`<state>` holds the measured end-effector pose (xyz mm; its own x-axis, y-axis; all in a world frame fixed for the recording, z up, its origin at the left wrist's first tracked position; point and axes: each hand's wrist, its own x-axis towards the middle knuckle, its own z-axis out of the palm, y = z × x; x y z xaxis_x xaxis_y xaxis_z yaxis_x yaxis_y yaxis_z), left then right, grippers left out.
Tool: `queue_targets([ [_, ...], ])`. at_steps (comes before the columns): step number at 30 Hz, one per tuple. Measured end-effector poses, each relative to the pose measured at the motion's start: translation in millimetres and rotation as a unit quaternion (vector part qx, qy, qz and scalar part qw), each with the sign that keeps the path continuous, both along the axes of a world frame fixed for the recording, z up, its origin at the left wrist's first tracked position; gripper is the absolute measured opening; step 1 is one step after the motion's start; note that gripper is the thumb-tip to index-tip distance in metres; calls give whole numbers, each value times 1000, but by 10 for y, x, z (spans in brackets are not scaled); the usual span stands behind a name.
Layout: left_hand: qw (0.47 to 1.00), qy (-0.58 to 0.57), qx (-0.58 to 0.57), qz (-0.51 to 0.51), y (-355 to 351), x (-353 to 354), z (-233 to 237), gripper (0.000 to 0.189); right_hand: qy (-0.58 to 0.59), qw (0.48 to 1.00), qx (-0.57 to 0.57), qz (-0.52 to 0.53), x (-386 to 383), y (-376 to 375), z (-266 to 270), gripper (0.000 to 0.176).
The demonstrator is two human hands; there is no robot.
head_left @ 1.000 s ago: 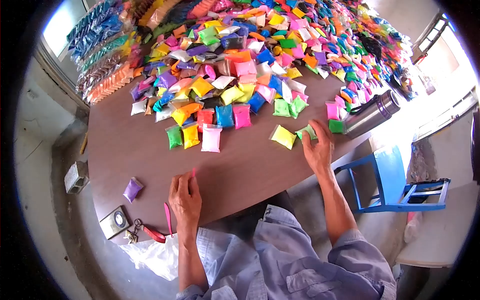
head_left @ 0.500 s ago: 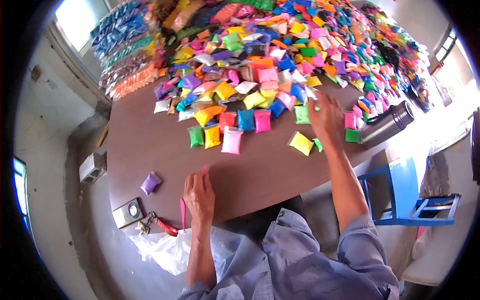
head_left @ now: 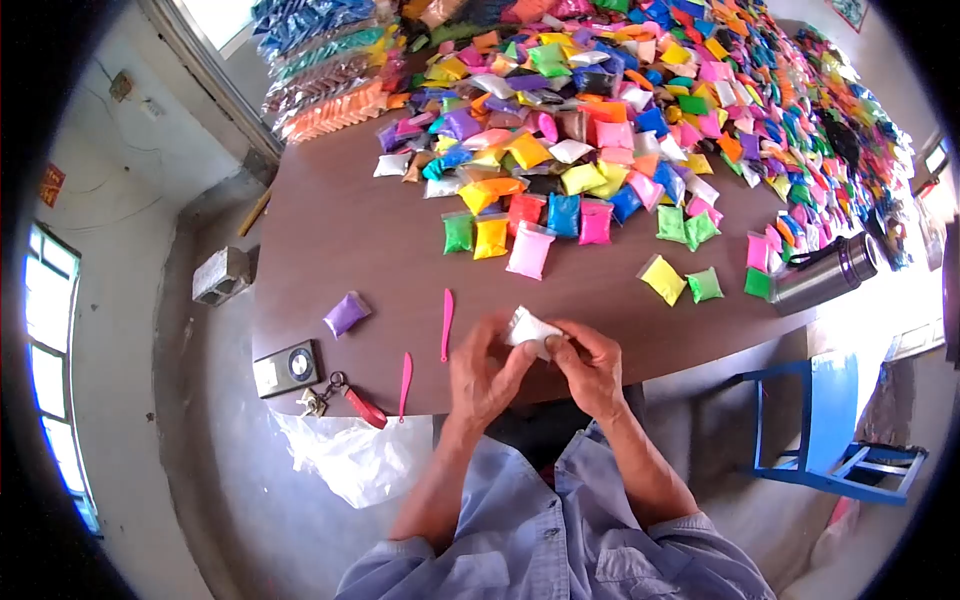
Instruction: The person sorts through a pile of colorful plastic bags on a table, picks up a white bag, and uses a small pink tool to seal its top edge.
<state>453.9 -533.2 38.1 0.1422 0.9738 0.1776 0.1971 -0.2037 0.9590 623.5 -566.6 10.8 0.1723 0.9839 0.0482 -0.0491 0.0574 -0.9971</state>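
Observation:
A small white packet (head_left: 532, 328) is held up between both hands just above the near edge of the table. My left hand (head_left: 485, 378) grips its left side, thumb toward the middle. My right hand (head_left: 592, 368) pinches the right side between thumb and fingers. Left of the hands lie a pink plastic knife (head_left: 447, 325) and a second pink plastic knife (head_left: 405, 385). A purple packet (head_left: 347, 314) rests farther left. Beyond the hands are a pale pink packet (head_left: 530, 250), a yellow packet (head_left: 662, 280) and a green packet (head_left: 705, 284).
A large heap of coloured packets (head_left: 600, 130) covers the far side of the brown table (head_left: 330, 220). At right lies a steel flask (head_left: 825, 275); a blue chair (head_left: 830, 410) stands below. A black-and-silver device (head_left: 287, 368) and keys with a red fob (head_left: 365, 408) lie near left.
My right hand has come back from the packets at the right, and both hands now hold the white packet. A pink knife formerly mostly under my left hand is uncovered. The view has shifted.

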Motion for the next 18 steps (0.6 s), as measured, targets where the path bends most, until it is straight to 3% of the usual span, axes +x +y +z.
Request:
queue_targets([
  [1,1000,0,2,6,14,18,-25,34,0,1000,5,16,-41,1,-3,26],
  [3,988,-63,-137,-38,76,42,-124,32,-33,999,8,27,-43,7,19,27],
  [10,993,-56,-103,15,75,11,-87,24,-149,987,-12,63,-10,109,114,31],
  [13,991,-88,-100,-17,77,-4,-252,23,-206,974,28,92,66,135,272,31],
  [16,996,-10,-86,-33,69,22,-245,25,-214,967,88,102,161,174,258,30],
  [18,996,10,-86,-34,74,30,-247,26,-204,968,67,127,229,158,187,30],
])
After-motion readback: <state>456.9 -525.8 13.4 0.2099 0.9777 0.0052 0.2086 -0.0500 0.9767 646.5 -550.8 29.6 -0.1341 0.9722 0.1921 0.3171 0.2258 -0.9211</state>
